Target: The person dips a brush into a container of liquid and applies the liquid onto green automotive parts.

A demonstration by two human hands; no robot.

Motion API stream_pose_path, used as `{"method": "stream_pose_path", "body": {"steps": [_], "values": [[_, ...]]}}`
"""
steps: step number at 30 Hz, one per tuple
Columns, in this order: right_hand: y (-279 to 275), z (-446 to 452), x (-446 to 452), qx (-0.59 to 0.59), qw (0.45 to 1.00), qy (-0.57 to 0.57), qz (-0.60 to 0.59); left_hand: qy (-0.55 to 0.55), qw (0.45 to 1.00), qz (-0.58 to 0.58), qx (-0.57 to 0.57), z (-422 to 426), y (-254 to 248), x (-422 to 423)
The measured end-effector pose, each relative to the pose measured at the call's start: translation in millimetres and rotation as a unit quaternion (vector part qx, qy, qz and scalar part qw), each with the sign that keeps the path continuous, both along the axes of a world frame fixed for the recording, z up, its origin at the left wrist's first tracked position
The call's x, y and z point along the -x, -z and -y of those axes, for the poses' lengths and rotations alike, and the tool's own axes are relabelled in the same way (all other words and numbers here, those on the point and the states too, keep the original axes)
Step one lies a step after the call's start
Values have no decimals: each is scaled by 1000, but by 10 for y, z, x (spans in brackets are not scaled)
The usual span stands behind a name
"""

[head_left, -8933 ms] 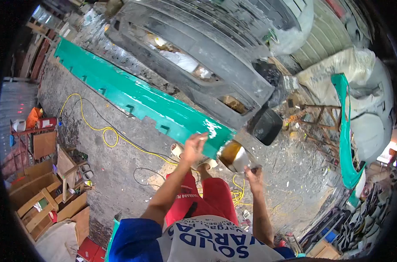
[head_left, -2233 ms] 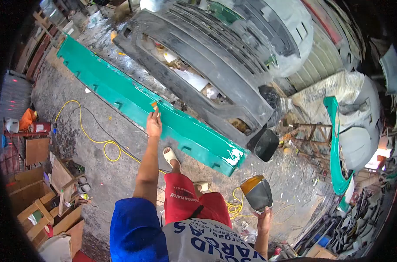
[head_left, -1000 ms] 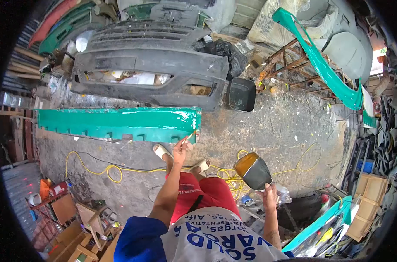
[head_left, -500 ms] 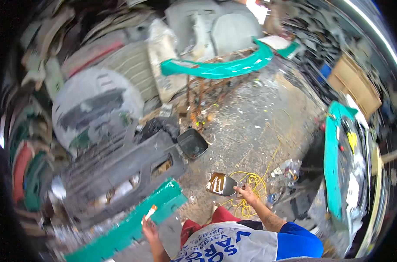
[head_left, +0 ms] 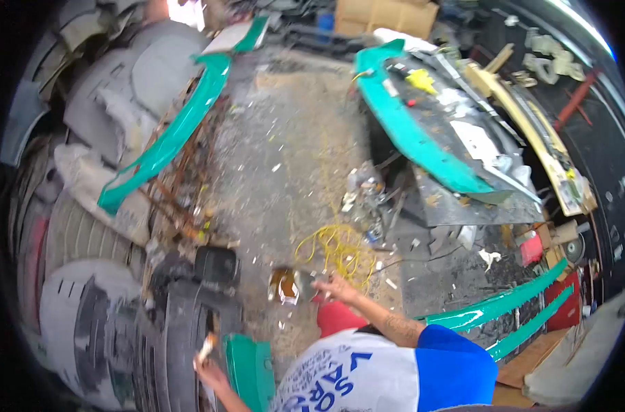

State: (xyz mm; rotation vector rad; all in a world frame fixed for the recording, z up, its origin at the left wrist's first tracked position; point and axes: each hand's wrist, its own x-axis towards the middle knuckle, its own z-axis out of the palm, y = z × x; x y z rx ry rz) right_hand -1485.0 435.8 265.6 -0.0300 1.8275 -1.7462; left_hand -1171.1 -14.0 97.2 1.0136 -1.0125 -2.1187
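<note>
A small brush (head_left: 208, 345) with a pale handle and brownish tip is pinched in my left hand (head_left: 210, 372), at the lower left. Beside it, the near green panel (head_left: 249, 367) shows only its end, left of my shirt. My right hand (head_left: 336, 288) grips the edge of a dark, cut-open container (head_left: 285, 285) holding amber liquid, above the floor near the centre. The hands are well apart, and the brush touches neither the panel nor the container.
Yellow cord (head_left: 336, 250) lies coiled beyond my right hand. A curved green strip (head_left: 182, 134) rests on a rusty rack. Another green piece (head_left: 422, 141) lies along a cluttered table (head_left: 456, 213). Grey bumpers (head_left: 182, 323) and a black bin (head_left: 216, 264) stand left.
The view has swung right, bringing the cluttered table and further green strips in. The brush, earlier over the near panel, is now held up away from it. The container stays in my right hand.
</note>
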Motion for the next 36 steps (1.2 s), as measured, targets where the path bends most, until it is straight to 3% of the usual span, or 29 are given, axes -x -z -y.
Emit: {"method": "stream_pose_path", "body": {"steps": [1,2,3,4,6,12,17,19,24,28,36], "values": [[-63,-9,77,38,998,44,-6,-4,1000,5,4,-48,-167,361],[110,-76,260,34,999,23,8,-63,998,-18,-15,-356,-732,941],[287,-124,432,29,999,5,19,-59,998,-9,-22,-391,-864,1300],[322,-109,503,32,999,-10,37,30,998,-53,-27,-260,-770,1483],[293,-136,773,-30,997,53,-40,42,999,-33,2,-574,-1113,2228],[48,-145,1582,-85,996,18,-30,161,985,-59,2,-1236,-1550,3619],[-21,-65,2063,-122,992,5,-37,271,958,-91,-14,-1281,-1571,4261],[-102,23,2248,-44,999,24,3,322,942,-95,-24,-1219,-1593,4505],[-187,267,2833,-79,997,2,-14,391,913,-114,-31,-810,-1472,5163],[-452,584,3350,-151,988,-13,-10,447,889,-102,1,-397,-1412,5967],[-625,1179,4201,-81,994,68,-7,528,845,-45,72,440,-1465,7242]]}}
